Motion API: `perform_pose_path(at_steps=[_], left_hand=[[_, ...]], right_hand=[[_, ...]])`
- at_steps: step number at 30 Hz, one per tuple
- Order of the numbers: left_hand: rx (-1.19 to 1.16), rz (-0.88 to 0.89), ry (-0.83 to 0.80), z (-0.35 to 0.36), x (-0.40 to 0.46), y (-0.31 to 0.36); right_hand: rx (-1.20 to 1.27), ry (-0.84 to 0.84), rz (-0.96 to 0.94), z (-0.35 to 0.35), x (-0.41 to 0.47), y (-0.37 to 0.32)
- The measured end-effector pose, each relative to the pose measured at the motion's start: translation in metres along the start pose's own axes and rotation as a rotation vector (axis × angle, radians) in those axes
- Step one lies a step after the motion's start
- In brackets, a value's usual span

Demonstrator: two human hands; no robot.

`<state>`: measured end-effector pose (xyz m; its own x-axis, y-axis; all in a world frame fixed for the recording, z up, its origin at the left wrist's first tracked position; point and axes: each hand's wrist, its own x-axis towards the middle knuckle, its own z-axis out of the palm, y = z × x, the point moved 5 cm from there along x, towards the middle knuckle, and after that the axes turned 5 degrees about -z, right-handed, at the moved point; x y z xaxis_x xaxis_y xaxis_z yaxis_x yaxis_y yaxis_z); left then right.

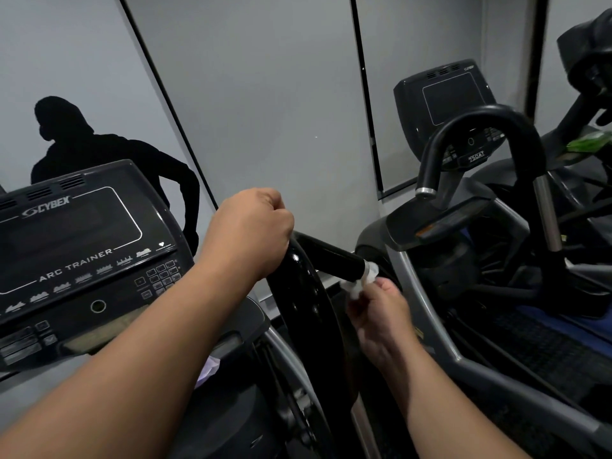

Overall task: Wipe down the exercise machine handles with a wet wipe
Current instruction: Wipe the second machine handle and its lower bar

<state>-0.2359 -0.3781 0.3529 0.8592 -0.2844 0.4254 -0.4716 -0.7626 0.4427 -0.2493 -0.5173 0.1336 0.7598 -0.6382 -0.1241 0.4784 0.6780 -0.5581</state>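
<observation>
Black handle (334, 256) is being wiped: left hand (255, 233) grips its top, right hand (381, 313) pinches the wet wipe (362, 279) at what looks like its end, so next rub back up.

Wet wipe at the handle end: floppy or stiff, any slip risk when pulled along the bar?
Probably floppy: the wet wipe bunches into crumpled folds around the black handle. Likely light, since the right hand pinches it with fingertips. The glossy handle may let it slide easily.

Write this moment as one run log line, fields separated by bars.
left hand grips handle top | right hand pinches wipe at handle end
</observation>
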Motion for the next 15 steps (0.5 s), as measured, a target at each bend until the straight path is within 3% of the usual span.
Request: perform_pose_path(at_steps=[8, 15], left_hand=[[-0.008, 0.007, 0.007, -0.001, -0.002, 0.0], [-0.056, 0.052, 0.041, -0.001, -0.001, -0.003]], right_hand=[[0.315, -0.058, 0.312, 0.017, -0.007, 0.019], [0.315, -0.046, 0.29, 0.024, -0.01, 0.022]])
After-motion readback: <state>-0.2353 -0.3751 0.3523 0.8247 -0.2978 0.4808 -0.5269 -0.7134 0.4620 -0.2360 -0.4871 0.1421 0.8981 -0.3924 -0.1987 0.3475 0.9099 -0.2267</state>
